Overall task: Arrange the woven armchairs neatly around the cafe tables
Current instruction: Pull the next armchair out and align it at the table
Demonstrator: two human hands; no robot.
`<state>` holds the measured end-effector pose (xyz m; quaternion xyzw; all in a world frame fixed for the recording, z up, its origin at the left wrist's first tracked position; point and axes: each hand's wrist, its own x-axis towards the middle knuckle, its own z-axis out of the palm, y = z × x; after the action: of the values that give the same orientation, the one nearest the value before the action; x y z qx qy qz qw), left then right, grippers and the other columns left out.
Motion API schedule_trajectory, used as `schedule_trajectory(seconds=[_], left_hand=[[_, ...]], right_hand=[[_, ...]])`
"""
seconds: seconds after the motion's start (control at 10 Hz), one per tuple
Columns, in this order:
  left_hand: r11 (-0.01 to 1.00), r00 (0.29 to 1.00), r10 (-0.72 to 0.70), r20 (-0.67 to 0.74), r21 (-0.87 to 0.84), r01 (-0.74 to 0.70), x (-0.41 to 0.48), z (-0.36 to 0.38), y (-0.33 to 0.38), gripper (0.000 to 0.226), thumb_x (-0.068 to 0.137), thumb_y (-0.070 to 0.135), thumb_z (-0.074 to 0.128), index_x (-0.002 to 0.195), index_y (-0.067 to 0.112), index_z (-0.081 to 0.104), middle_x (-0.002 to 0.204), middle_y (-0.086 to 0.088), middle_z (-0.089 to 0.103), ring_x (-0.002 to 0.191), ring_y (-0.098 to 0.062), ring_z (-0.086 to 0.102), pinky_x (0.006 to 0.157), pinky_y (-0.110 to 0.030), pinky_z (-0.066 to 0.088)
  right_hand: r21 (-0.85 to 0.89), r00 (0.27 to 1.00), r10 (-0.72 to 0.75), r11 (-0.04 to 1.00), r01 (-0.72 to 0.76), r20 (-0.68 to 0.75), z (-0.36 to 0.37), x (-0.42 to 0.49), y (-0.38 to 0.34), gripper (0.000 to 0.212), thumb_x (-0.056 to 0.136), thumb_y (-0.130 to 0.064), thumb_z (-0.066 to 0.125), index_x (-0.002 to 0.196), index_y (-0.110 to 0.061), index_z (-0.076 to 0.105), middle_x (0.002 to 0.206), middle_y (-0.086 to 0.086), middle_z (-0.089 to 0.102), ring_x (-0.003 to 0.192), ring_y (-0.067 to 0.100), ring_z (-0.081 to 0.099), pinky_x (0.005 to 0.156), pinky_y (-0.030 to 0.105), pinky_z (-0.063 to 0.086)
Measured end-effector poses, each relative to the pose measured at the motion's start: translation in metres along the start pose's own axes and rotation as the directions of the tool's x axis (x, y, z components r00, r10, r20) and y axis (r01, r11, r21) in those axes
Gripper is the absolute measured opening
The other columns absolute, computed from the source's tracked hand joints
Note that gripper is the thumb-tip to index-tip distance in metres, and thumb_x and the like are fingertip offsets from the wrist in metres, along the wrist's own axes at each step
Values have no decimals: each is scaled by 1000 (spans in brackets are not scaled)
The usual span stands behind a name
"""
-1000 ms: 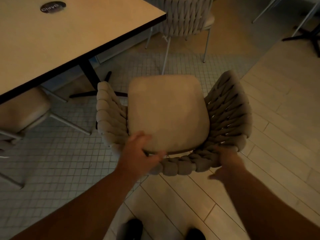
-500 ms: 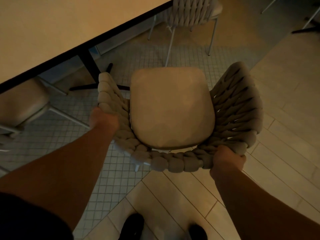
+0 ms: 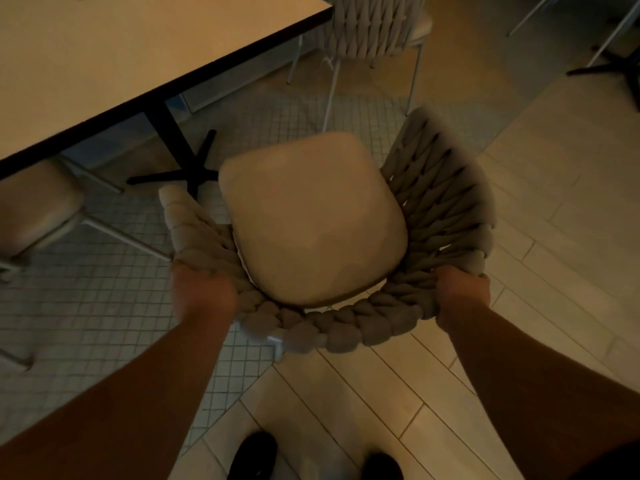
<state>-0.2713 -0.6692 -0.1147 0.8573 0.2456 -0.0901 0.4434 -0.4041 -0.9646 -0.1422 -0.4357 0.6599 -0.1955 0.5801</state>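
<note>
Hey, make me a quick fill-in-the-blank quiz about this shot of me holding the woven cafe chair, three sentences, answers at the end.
1. The armchair is gripped at its woven back by ____ hands, the left hand and the right hand.
2. The table stands on a cross-shaped base coloured ____.
3. Under the table, the floor is laid in small square ____.

Missing words: two; black; tiles.

Dim warm amber light, no glare; soft overall blur, wide-angle bending at edges.
</note>
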Motion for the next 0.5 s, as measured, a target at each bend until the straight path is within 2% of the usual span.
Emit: schedule_trajectory(seconds=[0.1, 0.2, 0.3, 0.4, 0.5], left_hand=[[991, 997, -57, -47, -123, 51, -4, 7, -20, 46, 96, 5, 59, 138, 0, 42, 135, -24, 58, 120, -43, 59, 88, -42, 46], [996, 994, -82, -75, -22, 81, -14, 5, -26, 48, 94, 6, 61, 139, 0, 43, 133, -27, 58, 118, -45, 58, 90, -48, 47], [995, 993, -96, -74, -10, 95, -27, 9, -26, 48, 94, 10, 61, 138, 2, 43, 127, -26, 60, 111, -46, 60, 90, -51, 50], [995, 991, -100, -84, -28, 98, -37, 13, -23, 47, 95, 12, 59, 136, 7, 38, 125, -22, 61, 102, -43, 63, 83, -51, 55], [994, 996, -76, -40, -77, 73, -45, 17, -24, 49, 94, 11, 61, 137, 7, 36, 118, -17, 60, 91, -32, 60, 78, -44, 54]], right_hand=[[-275, 993, -101, 955, 112, 56, 8, 13, -15, 50, 91, -24, 66, 134, -5, 50, 123, 20, 61, 106, 40, 61, 91, 47, 55], [-322, 982, -179, 928, 187, 55, 12, 25, -23, 55, 84, -27, 67, 130, -5, 48, 115, 19, 62, 100, 40, 64, 91, 53, 56], [-407, 976, -203, 888, 216, 75, 18, 34, -32, 54, 84, -30, 69, 129, -6, 50, 116, 18, 63, 99, 40, 65, 84, 50, 56], [-442, 965, -244, 859, 260, 93, 18, 37, -39, 50, 86, -25, 69, 127, -4, 50, 119, 22, 64, 103, 43, 65, 91, 55, 55], [-465, 958, -268, 838, 284, 102, 19, 42, -52, 47, 89, -21, 67, 130, -2, 51, 113, 19, 61, 99, 41, 62, 89, 50, 53]])
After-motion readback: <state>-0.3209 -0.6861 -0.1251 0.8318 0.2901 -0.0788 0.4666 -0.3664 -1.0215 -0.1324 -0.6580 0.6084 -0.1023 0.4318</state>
